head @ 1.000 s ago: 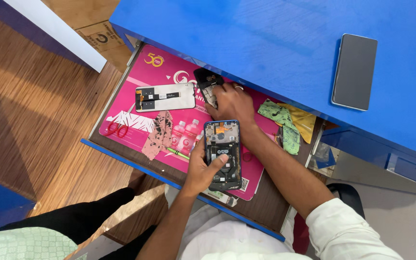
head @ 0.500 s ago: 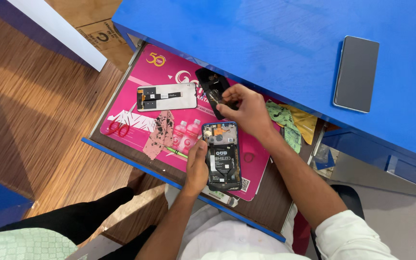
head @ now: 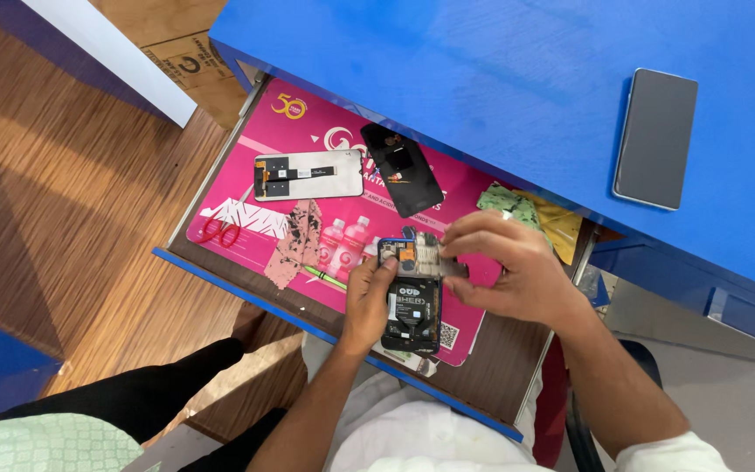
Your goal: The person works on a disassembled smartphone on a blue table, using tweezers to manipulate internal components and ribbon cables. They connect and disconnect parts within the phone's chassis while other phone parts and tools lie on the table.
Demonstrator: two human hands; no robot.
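— Materials first: what's in the drawer?

— I see a glossy pink printed mat (head: 308, 131) lining the open wooden drawer (head: 509, 385), whose front edge is painted blue. On the mat lies an opened phone (head: 412, 301), back cover off, a flat dark rectangle with a black battery and a paler board showing at its top end. It sits near the drawer's front edge, towards its right side.

— And the hands?

— My left hand (head: 367, 301) grips the opened phone along its left side, thumb pressed on the frame. My right hand (head: 513, 271) is just right of the phone's top end, fingers drawn narrow, pinching a small flat grey piece (head: 454, 269) that touches the phone's upper right corner. I cannot tell what the piece is made of.

— Count the rest for me.

— One loose display panel (head: 308, 175), silvery and rectangular, with a ribbon strip, lies near the drawer's back left corner. One black back cover (head: 402, 170), shiny and rounded at the corners, lies tilted just beside it under the desk's edge. One crumpled green cloth (head: 507, 205) and one yellow cloth (head: 563, 229) are bunched at the drawer's right side, behind my right hand. One whole phone (head: 655, 140), smooth dark glass, lies on the matte blue desk top (head: 447, 61), well apart from the hands. So: three phone bodies or parts besides the one held, two cloths, one mat.
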